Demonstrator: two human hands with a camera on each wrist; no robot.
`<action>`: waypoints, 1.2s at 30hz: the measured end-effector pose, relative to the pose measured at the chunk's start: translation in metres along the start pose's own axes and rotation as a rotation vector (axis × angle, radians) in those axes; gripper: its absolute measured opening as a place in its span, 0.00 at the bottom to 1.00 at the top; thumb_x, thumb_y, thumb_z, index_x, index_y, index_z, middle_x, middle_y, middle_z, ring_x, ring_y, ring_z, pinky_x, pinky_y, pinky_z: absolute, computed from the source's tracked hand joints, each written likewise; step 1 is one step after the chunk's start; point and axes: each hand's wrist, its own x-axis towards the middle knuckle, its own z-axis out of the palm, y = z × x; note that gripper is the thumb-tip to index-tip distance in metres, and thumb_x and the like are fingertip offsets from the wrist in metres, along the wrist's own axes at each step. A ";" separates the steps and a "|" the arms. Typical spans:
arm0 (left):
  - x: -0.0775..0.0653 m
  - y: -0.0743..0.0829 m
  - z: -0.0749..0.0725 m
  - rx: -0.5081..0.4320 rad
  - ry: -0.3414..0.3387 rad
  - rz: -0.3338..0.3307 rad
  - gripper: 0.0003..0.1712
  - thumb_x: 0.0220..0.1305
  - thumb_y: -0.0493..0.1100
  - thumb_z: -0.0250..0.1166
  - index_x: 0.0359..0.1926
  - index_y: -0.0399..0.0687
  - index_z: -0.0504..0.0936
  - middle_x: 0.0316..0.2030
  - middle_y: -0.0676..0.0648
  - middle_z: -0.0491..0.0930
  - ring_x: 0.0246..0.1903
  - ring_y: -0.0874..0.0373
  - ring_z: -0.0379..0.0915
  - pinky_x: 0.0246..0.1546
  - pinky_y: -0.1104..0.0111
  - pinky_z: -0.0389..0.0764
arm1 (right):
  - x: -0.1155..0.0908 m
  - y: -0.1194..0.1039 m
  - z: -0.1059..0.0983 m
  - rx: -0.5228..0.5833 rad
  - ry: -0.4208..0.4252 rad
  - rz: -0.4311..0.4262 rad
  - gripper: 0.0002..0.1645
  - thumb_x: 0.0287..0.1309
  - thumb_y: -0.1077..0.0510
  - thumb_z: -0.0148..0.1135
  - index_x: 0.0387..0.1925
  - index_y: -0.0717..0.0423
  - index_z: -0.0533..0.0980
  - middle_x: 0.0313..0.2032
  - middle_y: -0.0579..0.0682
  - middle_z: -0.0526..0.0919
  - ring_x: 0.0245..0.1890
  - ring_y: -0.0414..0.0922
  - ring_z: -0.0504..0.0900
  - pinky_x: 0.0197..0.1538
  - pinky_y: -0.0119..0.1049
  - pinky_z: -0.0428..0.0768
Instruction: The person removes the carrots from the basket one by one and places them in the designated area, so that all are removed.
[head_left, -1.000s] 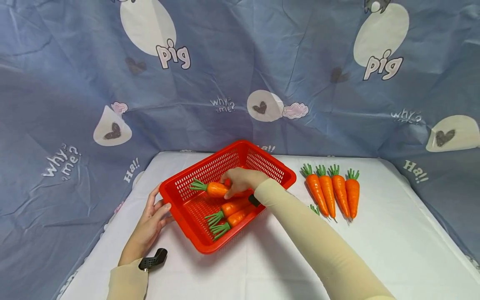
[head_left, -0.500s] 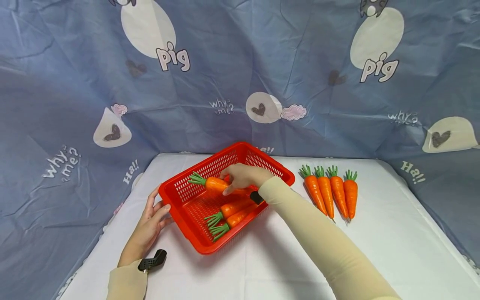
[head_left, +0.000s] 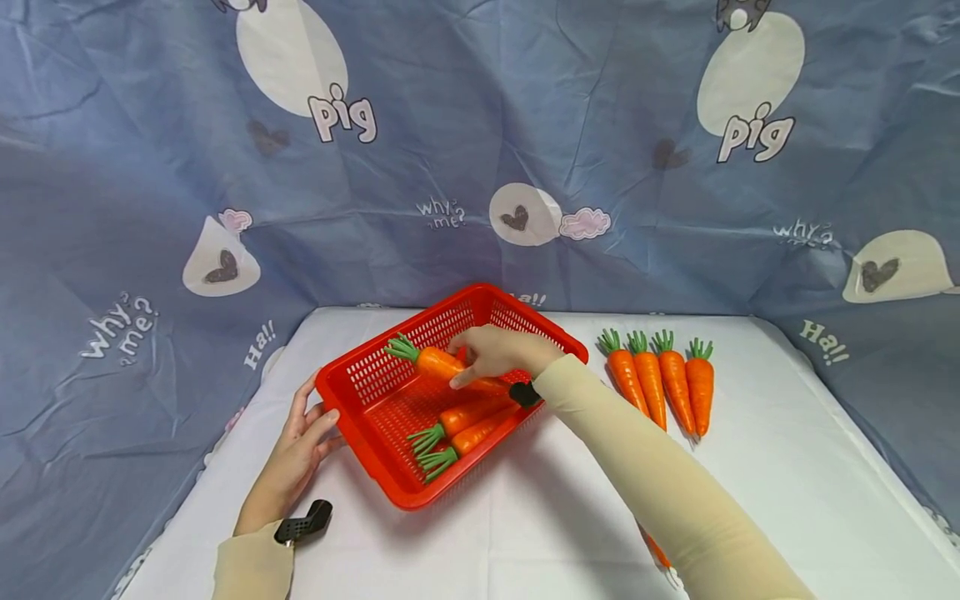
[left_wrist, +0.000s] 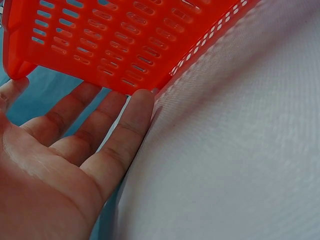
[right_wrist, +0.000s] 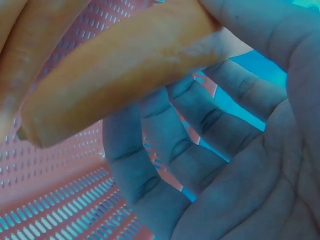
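Note:
A red slotted plastic basket [head_left: 390, 492] stands turned at an angle on the white table in the head view. My left hand [head_left: 292, 454] holds its left corner, thumb on the rim; in the left wrist view, straight fingers [left_wrist: 72, 112] touch the outside of the basket wall [left_wrist: 115, 45]. My right hand [head_left: 498, 354] grips an orange carrot [head_left: 438, 364] with green stalks, inside the basket's far part. The right wrist view shows that carrot [right_wrist: 120, 65] between thumb and fingers. Two more carrots [head_left: 465, 414] lie side by side along the basket's near wall.
Several carrots [head_left: 675, 383] lie in a row right of the basket, stalks pointing away. The tip of another carrot [head_left: 656, 550] shows beside the right sleeve [head_left: 652, 467]. A blue printed cloth [head_left: 420, 150] hangs behind the table [head_left: 540, 542] and at its sides.
The right hand has lifted its carrot slightly and drawn it a little to the right. A carrot tip has come into sight beside the right sleeve. The left hand and basket stay in place.

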 end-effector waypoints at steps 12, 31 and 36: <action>-0.001 0.001 0.000 -0.013 0.000 -0.005 0.39 0.84 0.42 0.54 0.85 0.67 0.48 0.65 0.57 0.79 0.51 0.65 0.86 0.52 0.67 0.89 | -0.018 0.015 -0.004 0.016 0.035 -0.043 0.32 0.66 0.44 0.76 0.64 0.55 0.79 0.41 0.50 0.84 0.44 0.45 0.79 0.51 0.35 0.79; 0.000 0.001 0.001 -0.006 0.001 -0.007 0.39 0.84 0.42 0.53 0.86 0.67 0.47 0.64 0.59 0.79 0.52 0.66 0.85 0.52 0.68 0.89 | -0.049 0.022 -0.015 0.103 0.114 -0.072 0.30 0.67 0.44 0.74 0.62 0.57 0.78 0.44 0.50 0.83 0.46 0.46 0.78 0.52 0.36 0.77; -0.001 0.002 0.002 0.004 0.008 -0.018 0.39 0.84 0.43 0.54 0.86 0.68 0.47 0.64 0.60 0.78 0.53 0.66 0.85 0.52 0.68 0.88 | -0.057 0.024 -0.017 0.124 0.126 -0.066 0.30 0.68 0.44 0.74 0.62 0.56 0.77 0.46 0.50 0.83 0.48 0.46 0.79 0.54 0.38 0.78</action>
